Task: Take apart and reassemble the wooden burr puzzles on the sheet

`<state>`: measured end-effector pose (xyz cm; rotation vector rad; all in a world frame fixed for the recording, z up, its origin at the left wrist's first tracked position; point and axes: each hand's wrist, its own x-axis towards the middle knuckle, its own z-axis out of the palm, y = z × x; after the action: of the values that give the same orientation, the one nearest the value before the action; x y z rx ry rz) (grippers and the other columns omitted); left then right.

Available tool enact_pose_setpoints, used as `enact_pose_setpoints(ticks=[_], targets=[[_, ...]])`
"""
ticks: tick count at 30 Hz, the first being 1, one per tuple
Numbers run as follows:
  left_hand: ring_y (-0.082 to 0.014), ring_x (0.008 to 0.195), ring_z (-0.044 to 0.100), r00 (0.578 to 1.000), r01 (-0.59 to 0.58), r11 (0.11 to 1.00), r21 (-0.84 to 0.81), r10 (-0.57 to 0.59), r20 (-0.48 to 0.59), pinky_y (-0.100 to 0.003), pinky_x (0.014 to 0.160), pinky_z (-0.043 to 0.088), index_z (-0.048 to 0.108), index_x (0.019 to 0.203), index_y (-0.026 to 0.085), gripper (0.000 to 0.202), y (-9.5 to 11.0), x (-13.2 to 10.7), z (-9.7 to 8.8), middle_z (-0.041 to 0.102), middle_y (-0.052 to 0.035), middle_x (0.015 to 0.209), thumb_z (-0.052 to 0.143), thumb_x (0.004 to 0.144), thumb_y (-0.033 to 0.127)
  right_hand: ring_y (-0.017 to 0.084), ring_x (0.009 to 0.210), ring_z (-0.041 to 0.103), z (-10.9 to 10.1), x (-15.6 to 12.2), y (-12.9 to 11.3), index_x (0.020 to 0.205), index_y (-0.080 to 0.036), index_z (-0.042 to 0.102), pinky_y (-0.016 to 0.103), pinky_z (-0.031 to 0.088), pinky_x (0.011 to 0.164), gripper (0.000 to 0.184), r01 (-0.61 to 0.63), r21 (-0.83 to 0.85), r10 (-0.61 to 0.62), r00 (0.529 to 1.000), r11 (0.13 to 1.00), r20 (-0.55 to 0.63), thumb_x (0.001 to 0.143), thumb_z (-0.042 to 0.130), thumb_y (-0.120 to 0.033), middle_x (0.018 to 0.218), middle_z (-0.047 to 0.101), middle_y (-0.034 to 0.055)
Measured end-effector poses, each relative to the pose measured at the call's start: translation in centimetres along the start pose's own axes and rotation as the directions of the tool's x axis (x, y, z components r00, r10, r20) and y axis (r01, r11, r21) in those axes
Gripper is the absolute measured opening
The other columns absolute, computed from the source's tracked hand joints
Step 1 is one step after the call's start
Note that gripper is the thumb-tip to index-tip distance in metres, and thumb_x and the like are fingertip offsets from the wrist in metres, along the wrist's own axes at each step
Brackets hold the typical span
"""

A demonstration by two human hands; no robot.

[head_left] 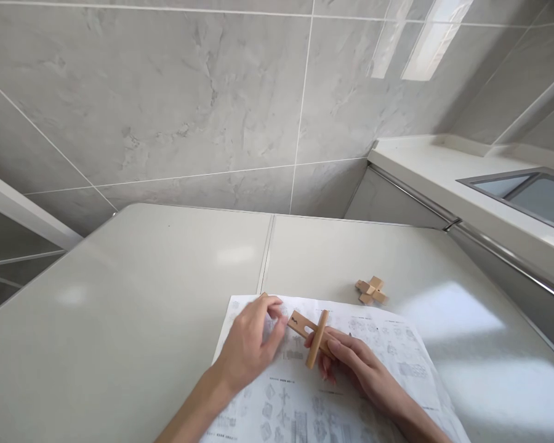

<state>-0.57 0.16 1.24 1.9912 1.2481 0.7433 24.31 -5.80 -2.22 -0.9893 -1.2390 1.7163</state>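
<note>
Over the instruction sheet (397,354) on the bench (120,307), our right hand (357,364) clamps its grip on two crossed wooden puzzle pieces (312,334) while our left hand (248,347) curls beside them, grip unclear; seating them seemingly calls for aligned notches.

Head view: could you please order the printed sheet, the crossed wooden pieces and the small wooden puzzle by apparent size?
1. printed sheet, largest.
2. crossed wooden pieces, in the right hand.
3. small wooden puzzle; farther away, so ranks two and three are unsure.

Two pale wooden bars (317,335) cross, tilted, just above the sheet (388,351).
</note>
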Motion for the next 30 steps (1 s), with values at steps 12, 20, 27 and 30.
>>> enact_pose_setpoints(ticks=[12,20,27,30], targets=[[-0.0146,0.065,0.056,0.901,0.374,0.670,-0.641,-0.098,0.423,-0.030,0.067,0.044,0.059,0.114,0.020,0.048,1.0,-0.7,1.9,0.067,-0.0019,0.084,0.057,0.107,0.067,0.021,0.077,0.063,-0.3,-0.2,0.1,0.112,-0.023,0.070,0.035,0.050,0.076,0.038,0.022,0.209,-0.038,0.997,0.978,0.073,0.108,0.063,-0.060,0.082,0.069,0.0032],[-0.0146,0.069,0.054,0.871,0.392,0.644,-0.657,-0.029,0.491,-0.031,0.070,0.044,0.052,0.120,0.021,0.050,0.9,-0.7,2.1,0.067,-0.0019,0.084,0.056,0.107,0.069,0.020,0.078,0.069,-0.7,-0.5,0.5,0.142,-0.025,0.062,0.033,0.051,0.073,0.057,-0.018,0.344,-0.031,0.990,0.939,0.137,0.100,0.075,-0.061,0.106,0.077,0.0089],[-0.0157,0.071,0.055,0.862,0.419,0.639,-0.645,-0.058,0.503,-0.032,0.072,0.044,0.055,0.118,0.022,0.049,1.4,-0.6,1.7,0.071,-0.0039,0.086,0.059,0.105,0.069,0.016,0.058,0.074,-1.0,-0.5,1.0,0.147,-0.026,0.054,0.024,0.048,0.050,0.066,-0.055,0.332,0.005,0.989,0.942,0.149,0.098,0.076,-0.065,0.111,0.079,0.0121],[-0.0165,0.072,0.056,0.862,0.427,0.632,-0.646,-0.067,0.503,-0.033,0.073,0.045,0.056,0.117,0.022,0.049,1.5,-0.6,1.6,0.071,-0.0045,0.086,0.060,0.105,0.069,0.018,0.057,0.079,-1.1,-0.4,1.2,0.146,-0.028,0.051,0.020,0.046,0.042,0.067,-0.079,0.348,0.018,0.984,0.934,0.175,0.098,0.077,-0.065,0.115,0.079,0.0135]])
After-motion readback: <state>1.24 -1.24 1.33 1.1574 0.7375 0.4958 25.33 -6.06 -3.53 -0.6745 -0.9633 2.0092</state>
